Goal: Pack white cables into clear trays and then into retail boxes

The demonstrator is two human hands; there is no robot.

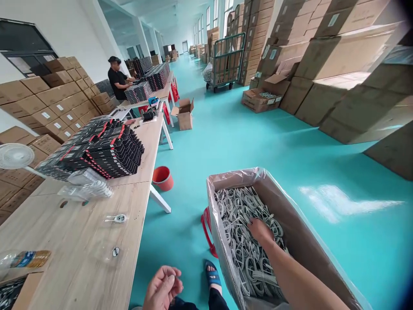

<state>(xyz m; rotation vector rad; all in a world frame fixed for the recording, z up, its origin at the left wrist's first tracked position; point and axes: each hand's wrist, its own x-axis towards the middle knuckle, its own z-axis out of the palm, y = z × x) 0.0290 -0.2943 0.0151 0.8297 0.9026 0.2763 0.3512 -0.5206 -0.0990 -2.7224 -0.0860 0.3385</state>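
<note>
Beside the wooden table (125, 241), a deep carton (290, 202) lined with clear plastic stands full of pale coiled cables (237, 215). The person's right hand (261, 230) reaches down into the carton, its fingertips among the coils; from here I can't tell whether they pinch one. The left hand (164, 284) is outside the carton, above the floor between it and the table, fingers curled with the thumb drawn in close; I can't make out whether the tips meet. One coiled cable (120, 218) lies on the table, with plastic bags (87, 185) and stacked black boxes (112, 148) farther along. A red bucket (163, 178) sits on the floor near the table's edge.
</note>
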